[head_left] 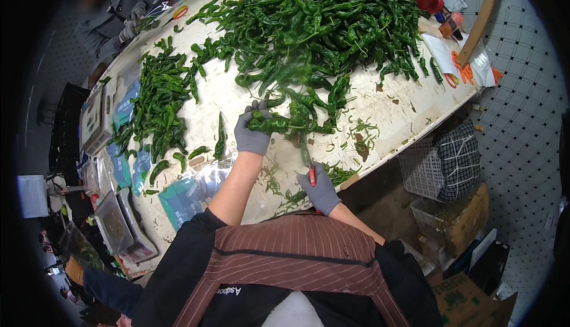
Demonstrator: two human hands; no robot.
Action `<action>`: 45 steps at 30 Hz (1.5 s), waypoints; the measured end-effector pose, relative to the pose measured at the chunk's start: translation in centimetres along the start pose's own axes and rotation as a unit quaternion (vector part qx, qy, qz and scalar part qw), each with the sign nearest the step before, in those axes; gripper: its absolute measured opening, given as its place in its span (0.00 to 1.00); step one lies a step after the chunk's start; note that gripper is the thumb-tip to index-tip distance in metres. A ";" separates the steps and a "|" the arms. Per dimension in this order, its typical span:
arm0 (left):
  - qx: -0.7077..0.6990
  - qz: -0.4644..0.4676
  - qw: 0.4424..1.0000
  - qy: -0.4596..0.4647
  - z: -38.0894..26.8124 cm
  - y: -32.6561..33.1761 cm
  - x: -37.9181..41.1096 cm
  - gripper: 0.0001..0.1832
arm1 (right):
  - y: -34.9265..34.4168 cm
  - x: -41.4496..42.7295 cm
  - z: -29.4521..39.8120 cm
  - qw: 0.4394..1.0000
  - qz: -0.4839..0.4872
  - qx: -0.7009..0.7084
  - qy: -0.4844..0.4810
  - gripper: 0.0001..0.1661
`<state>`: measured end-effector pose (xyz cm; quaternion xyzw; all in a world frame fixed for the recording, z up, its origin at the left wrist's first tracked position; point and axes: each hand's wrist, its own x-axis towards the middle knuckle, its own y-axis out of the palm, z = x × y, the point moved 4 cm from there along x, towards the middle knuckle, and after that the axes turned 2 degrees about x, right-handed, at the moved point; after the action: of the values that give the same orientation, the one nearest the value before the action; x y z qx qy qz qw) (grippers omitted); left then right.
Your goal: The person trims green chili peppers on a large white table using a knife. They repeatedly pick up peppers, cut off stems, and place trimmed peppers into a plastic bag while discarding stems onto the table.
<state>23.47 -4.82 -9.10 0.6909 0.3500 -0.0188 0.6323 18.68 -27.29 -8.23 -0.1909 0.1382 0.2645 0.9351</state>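
Observation:
In a grey knit glove, my left hand [253, 133] is closed around a few green peppers [272, 124], their stems pointing right. My right hand [319, 189], also gloved, grips the red handle of a knife [305, 152]. The narrow blade points away from me, its upper end beside the peppers in front of the left hand. Beyond both hands spreads a large heap of glossy green peppers [320, 24]. Cut stem pieces [340, 174] lie around the knife and along the near edge. A single long pepper [220, 136] rests left of my left hand.
A smaller pepper pile [162, 100] lies to the left on the white table [401, 104], near printed plastic bags [182, 200] and a weighing scale [118, 226]. Orange scissors [463, 67] lie far right. Plastic baskets [421, 166] stand below. Another person's gloved hands [133, 22] are upper left.

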 end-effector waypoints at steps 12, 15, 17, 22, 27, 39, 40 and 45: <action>-0.017 0.025 0.998 0.055 -5.0 -1.6 2.5 0.16 | 0.8 1.4 -1.5 0.995 0.006 0.073 0.069 0.18; 0.023 -0.022 0.984 0.178 -14.9 0.4 3.5 0.25 | 0.7 2.0 -4.4 0.979 0.011 0.181 0.089 0.16; -0.006 0.007 0.972 0.234 -20.5 0.9 1.7 0.45 | -0.2 0.8 -2.3 0.929 0.084 0.323 0.159 0.16; 0.224 -0.122 0.957 0.137 -14.5 -2.8 3.6 0.27 | 0.0 -1.2 -1.9 0.792 0.186 0.545 0.202 0.31; 0.685 0.134 0.713 0.066 1.7 0.1 1.3 0.27 | 0.3 -3.3 -4.2 0.794 0.283 0.492 0.218 0.39; 0.829 0.171 0.523 0.104 5.9 0.6 0.9 0.25 | -2.3 -1.8 -2.7 0.849 0.146 0.482 0.159 0.34; 0.792 0.198 0.552 0.169 4.8 1.3 0.5 0.22 | -2.6 -1.6 -2.8 0.873 0.141 0.444 0.144 0.34; 0.449 0.187 0.869 -0.094 -0.1 2.6 -1.6 0.15 | -3.1 -0.1 -3.2 0.948 0.123 0.286 0.062 0.33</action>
<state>23.56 -5.36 -6.11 0.9477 0.1073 -0.1199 0.2756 19.78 -31.20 -10.17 0.0873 0.2881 0.3146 0.9002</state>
